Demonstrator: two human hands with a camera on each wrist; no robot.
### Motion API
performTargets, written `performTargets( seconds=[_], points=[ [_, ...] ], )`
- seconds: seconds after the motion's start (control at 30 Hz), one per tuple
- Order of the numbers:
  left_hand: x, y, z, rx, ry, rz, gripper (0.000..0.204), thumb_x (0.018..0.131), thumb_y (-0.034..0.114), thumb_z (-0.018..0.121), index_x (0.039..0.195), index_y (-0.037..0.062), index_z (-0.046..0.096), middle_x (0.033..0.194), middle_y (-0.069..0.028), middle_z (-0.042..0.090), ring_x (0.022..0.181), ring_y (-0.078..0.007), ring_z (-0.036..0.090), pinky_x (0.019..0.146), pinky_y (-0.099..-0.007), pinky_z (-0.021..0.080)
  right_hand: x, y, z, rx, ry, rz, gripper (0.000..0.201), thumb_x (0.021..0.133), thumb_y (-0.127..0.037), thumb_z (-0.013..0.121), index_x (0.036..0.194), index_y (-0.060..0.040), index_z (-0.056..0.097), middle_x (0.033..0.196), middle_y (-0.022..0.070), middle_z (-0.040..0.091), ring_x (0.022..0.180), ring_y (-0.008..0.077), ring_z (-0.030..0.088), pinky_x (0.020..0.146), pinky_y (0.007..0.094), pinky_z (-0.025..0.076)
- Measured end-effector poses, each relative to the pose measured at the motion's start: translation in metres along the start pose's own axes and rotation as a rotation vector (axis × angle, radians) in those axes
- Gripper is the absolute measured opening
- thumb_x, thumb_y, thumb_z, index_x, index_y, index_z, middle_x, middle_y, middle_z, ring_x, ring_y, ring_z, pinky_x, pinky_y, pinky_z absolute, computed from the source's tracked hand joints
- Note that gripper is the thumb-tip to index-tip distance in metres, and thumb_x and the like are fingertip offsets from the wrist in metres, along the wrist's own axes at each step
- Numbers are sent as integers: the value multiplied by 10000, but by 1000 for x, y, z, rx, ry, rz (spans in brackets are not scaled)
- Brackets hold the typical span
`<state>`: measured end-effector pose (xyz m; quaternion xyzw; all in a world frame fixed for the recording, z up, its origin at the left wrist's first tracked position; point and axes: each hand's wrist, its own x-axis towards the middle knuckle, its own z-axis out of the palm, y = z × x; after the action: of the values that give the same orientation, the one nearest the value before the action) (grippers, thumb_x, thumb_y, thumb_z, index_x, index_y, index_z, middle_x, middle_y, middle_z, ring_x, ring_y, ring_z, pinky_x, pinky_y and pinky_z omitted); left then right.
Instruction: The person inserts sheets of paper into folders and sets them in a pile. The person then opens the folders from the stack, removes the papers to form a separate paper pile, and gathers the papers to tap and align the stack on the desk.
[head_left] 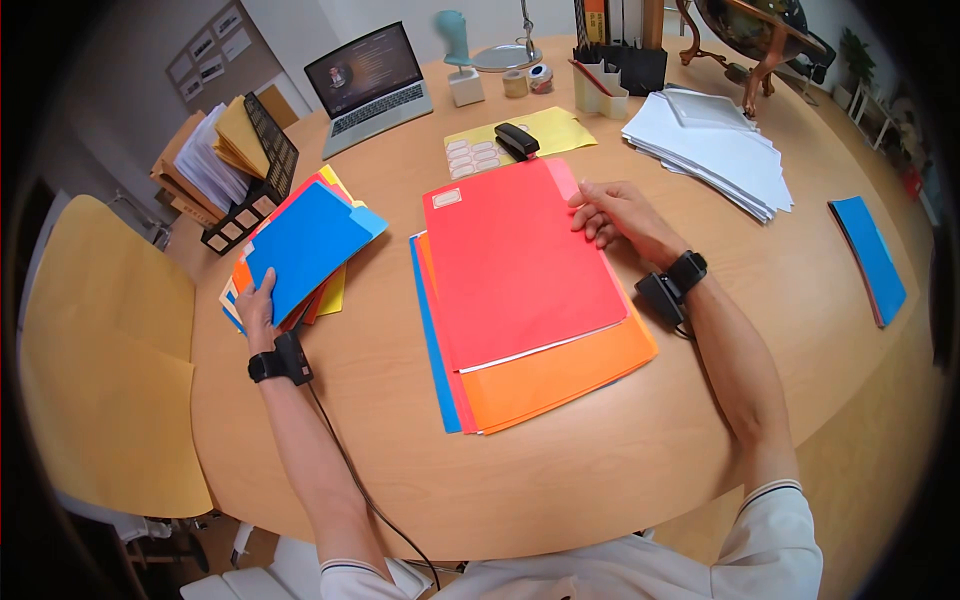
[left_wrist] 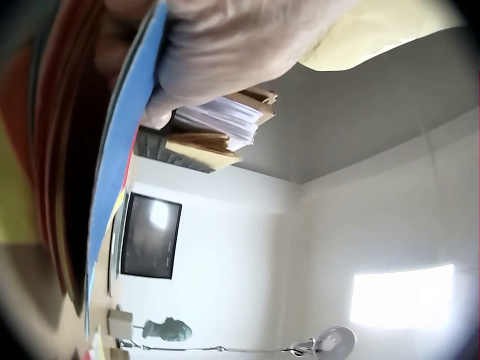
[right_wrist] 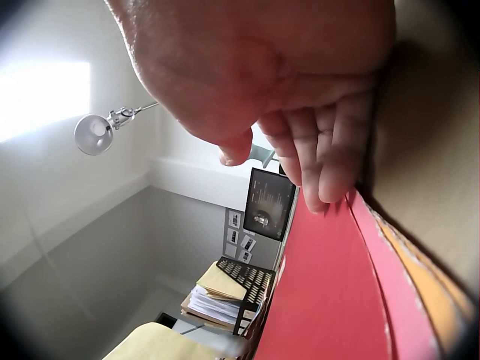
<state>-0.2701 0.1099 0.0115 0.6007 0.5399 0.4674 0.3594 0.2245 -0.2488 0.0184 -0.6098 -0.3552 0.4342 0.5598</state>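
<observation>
My left hand (head_left: 257, 303) grips a blue folder (head_left: 310, 248) by its near left corner, thumb on top and fingers beneath. Under that folder lies a fanned pile of red, orange and yellow folders. In the left wrist view the blue folder (left_wrist: 124, 142) appears edge-on, pinched by the thumb. A red folder (head_left: 525, 270) with a white label (head_left: 446, 198) tops the middle stack, over an orange folder (head_left: 570, 375) and a blue one (head_left: 437, 350). At its upper right edge, by the pink tab, is my right hand (head_left: 625, 218). Its relaxed fingers (right_wrist: 341, 161) touch the red folder's edge, thumb apart.
Behind the middle stack, a black stapler (head_left: 517, 141) lies on a yellow folder (head_left: 570, 130) beside label stickers. White papers (head_left: 700, 150) and a blue folder (head_left: 866, 258) lie to the right. A laptop (head_left: 370, 85) and a black file rack (head_left: 270, 150) stand at back left.
</observation>
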Motion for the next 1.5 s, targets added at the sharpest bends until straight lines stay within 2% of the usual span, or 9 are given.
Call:
performTargets(
  seconds=[0.23,0.43,0.63,0.7,0.77,0.87,0.9,0.93,1.5],
  points=[
    [14,-23,-10,17,253,35,528,873,191,811,1251,-122,617,1156,-172,698,943,-221,691,806,-344,567,-2,0,3,-58,5,-17,415,1024,-419,596,1062,-11,660,831,35,682,674,69,624,573,201,526],
    [-21,46,14,6,314,201,423,911,180,771,1221,-77,641,1114,-140,690,948,-200,672,854,-319,542,-4,-2,4,-105,20,-21,350,1014,-366,631,1053,-21,673,831,25,672,684,66,622,583,204,530],
    [-55,123,37,-318,125,384,255,1009,237,655,892,18,715,778,-41,676,879,-170,664,881,-314,497,-4,-2,4,-113,39,-22,338,1016,-342,627,1079,-13,675,837,31,669,690,75,627,582,210,531],
    [-81,157,30,-528,-201,608,362,1020,320,639,779,50,646,664,5,579,844,-195,653,988,-403,474,-3,0,4,-104,55,-16,333,1016,-335,625,1082,-13,676,838,34,669,690,78,628,580,213,532],
    [-69,162,-7,-709,-590,662,387,1016,361,603,768,70,548,806,-25,595,1055,-272,668,1174,-505,316,-3,1,3,-105,39,-40,324,1012,-325,628,1069,-10,680,843,43,670,690,83,630,574,220,535],
    [-124,199,-45,-1134,-863,724,492,817,496,790,619,175,474,601,46,441,766,-102,613,1250,-609,12,-1,4,2,-118,29,-64,322,1009,-323,631,1051,-8,684,842,47,672,681,86,630,564,223,536],
    [-157,212,-54,-1270,-945,765,439,814,415,791,603,205,469,638,80,489,727,-78,592,1236,-626,41,-1,5,1,-114,35,-57,322,1009,-323,631,1051,-8,684,842,47,672,681,86,630,564,223,536],
    [-130,160,-126,-1393,-627,770,356,822,349,766,623,221,500,688,90,551,805,-76,602,1217,-615,89,0,4,1,-119,32,-59,322,1008,-323,633,1043,-8,685,839,48,672,677,87,630,561,223,536],
    [-202,203,-101,-1018,-1126,1078,243,888,400,710,789,198,619,952,72,621,975,-69,600,1126,-599,179,0,5,1,-135,42,-59,328,1002,-322,638,1043,-1,686,843,49,677,665,86,626,550,221,529]
  ],
)
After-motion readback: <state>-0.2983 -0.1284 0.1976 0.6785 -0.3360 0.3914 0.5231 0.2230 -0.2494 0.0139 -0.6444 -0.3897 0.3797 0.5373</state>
